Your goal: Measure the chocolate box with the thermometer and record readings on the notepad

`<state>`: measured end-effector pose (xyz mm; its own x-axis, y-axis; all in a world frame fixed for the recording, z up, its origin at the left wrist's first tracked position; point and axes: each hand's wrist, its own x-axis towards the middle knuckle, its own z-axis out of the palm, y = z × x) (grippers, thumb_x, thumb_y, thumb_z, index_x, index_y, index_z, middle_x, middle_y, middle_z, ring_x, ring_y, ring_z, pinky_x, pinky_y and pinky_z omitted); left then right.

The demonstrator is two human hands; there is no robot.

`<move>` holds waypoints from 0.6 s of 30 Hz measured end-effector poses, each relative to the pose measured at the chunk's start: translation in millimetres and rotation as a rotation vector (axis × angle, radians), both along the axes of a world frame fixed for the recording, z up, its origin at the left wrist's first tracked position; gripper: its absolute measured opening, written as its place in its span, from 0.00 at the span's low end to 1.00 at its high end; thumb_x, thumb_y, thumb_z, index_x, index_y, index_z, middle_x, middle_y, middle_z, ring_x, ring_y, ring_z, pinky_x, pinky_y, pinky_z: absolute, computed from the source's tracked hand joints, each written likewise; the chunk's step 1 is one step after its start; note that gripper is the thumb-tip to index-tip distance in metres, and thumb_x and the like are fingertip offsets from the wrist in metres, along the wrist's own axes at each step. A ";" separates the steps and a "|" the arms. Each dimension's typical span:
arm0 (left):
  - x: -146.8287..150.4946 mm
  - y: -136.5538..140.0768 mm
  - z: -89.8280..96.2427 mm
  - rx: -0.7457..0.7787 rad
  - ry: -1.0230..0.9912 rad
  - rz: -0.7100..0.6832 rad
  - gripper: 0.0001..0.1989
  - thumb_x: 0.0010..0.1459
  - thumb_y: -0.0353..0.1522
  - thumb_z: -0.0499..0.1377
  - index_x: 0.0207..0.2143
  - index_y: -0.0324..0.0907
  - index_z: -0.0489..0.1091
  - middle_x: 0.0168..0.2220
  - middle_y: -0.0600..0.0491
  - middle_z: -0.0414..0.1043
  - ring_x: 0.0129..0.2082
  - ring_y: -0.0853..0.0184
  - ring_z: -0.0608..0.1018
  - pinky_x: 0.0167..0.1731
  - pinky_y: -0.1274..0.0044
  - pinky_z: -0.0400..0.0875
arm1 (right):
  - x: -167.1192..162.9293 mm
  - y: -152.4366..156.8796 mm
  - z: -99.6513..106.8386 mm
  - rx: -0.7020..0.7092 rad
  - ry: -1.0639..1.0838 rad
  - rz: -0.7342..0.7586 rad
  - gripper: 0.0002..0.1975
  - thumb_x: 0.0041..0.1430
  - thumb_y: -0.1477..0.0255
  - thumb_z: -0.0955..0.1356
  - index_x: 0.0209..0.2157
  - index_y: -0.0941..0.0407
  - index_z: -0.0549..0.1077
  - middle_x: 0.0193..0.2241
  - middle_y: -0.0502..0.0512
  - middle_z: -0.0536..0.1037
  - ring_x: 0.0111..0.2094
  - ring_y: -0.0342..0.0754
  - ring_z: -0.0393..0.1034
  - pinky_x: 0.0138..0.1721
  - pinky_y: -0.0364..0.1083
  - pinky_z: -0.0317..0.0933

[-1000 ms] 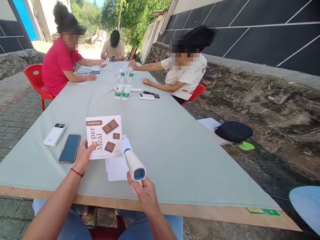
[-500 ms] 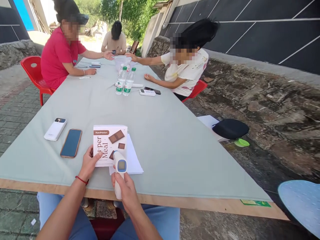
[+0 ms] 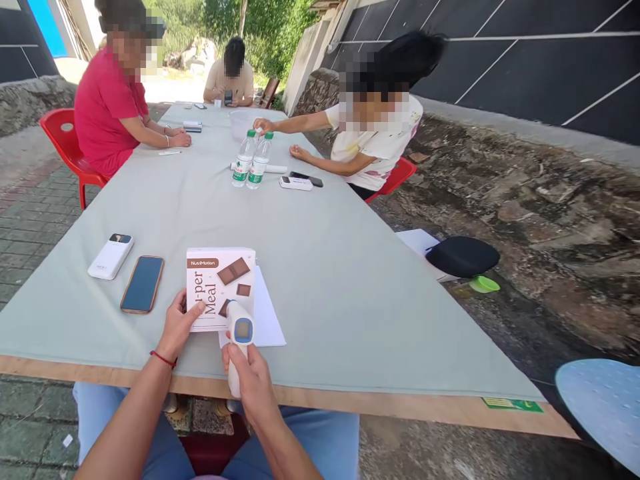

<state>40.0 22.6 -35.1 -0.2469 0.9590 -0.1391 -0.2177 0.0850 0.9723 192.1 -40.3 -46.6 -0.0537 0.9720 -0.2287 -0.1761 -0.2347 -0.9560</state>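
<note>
My left hand (image 3: 179, 323) grips the lower left side of a white box (image 3: 220, 280) printed with chocolate pieces and the words "NutriMotion" and "Meal", its thumb on the front. Wrapped round the handle of a white infrared thermometer (image 3: 242, 340) is my right hand (image 3: 253, 377). The thermometer's blue-rimmed screen faces me, and its head overlaps the box's lower right corner; whether they touch I cannot tell. White paper (image 3: 267, 313) lies on the table partly behind the box. Left of the box are a phone (image 3: 143, 285) in an orange-edged case and a white power bank (image 3: 111, 257).
Two water bottles (image 3: 258, 163) stand mid-table beside a second white power bank (image 3: 296, 183) and a dark phone (image 3: 311, 179). A clear plastic basin (image 3: 242, 123) is farther back. Three people sit around the far part of the table (image 3: 350, 287).
My hands, the box and the thermometer have hardly moved. At the far end, the person in red has drawn an outstretched arm back from the basin to the table.
</note>
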 end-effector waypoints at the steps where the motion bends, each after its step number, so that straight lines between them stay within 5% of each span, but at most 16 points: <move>1: -0.2 0.1 0.1 -0.002 -0.002 -0.001 0.35 0.43 0.44 0.70 0.52 0.39 0.70 0.50 0.43 0.75 0.50 0.52 0.76 0.50 0.64 0.71 | 0.2 0.1 0.8 0.000 -0.010 0.003 0.20 0.55 0.51 0.66 0.28 0.55 0.69 0.21 0.47 0.66 0.24 0.43 0.58 0.28 0.43 0.55; 8: -1.4 0.8 -1.6 -0.013 0.006 -0.007 0.35 0.44 0.44 0.70 0.52 0.39 0.68 0.51 0.43 0.74 0.51 0.53 0.75 0.50 0.65 0.70 | 3.1 -0.3 18.9 0.025 0.012 0.083 0.20 0.56 0.51 0.66 0.29 0.56 0.68 0.22 0.48 0.66 0.25 0.43 0.58 0.28 0.43 0.55; 18: -5.1 1.0 -3.1 -0.022 0.049 -0.020 0.38 0.44 0.46 0.69 0.55 0.37 0.66 0.49 0.42 0.75 0.51 0.51 0.75 0.51 0.62 0.68 | 14.2 13.0 97.1 0.260 -0.017 0.011 0.16 0.58 0.55 0.66 0.32 0.55 0.71 0.26 0.49 0.67 0.29 0.45 0.58 0.33 0.45 0.58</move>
<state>34.9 23.5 -38.2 -0.2347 0.9607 -0.1482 -0.1676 0.1102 0.9797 206.3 -27.3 50.5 -0.0628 0.9976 0.0281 -0.1584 0.0178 -0.9872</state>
